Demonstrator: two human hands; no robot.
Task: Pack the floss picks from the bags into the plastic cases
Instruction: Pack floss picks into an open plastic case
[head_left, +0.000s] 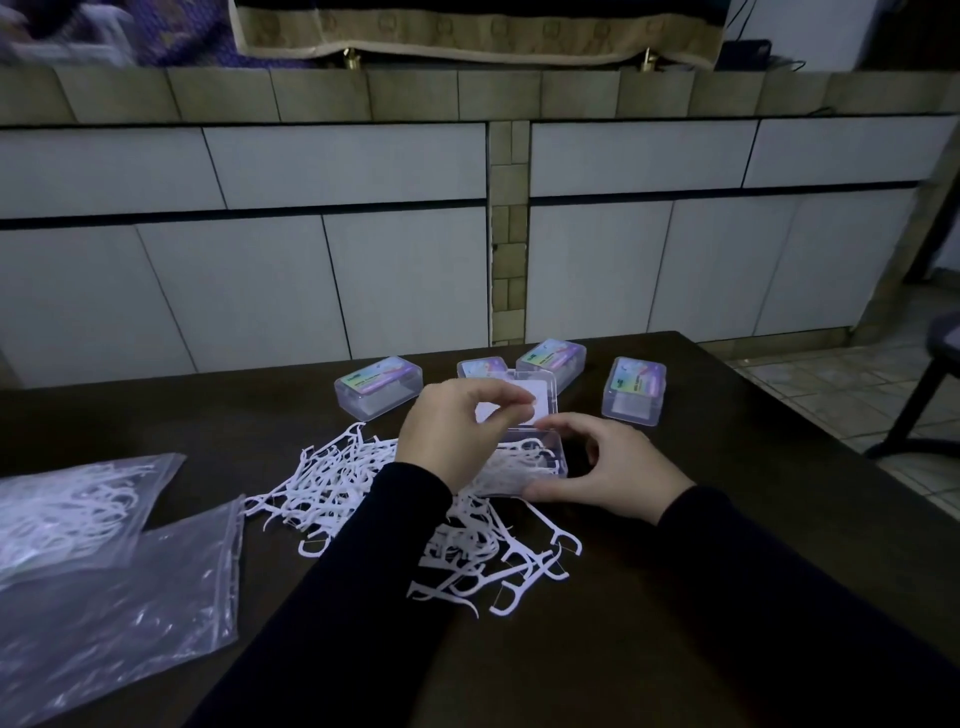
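Head view: the left hand (447, 431) pinches the lid of the open case (524, 462), the right hand (608, 467) cups its side, it looks half full, four closed cases (378, 387) wait, and many loose picks (343, 483) and a full bag (78, 509) are left.

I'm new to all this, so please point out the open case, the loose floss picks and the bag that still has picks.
open case (558, 460), head view, front right wall.
loose floss picks (332, 483), head view, middle of pile.
bag with picks (78, 506), head view, its filled middle.

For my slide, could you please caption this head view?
Two hands fill an open plastic case above loose floss picks.
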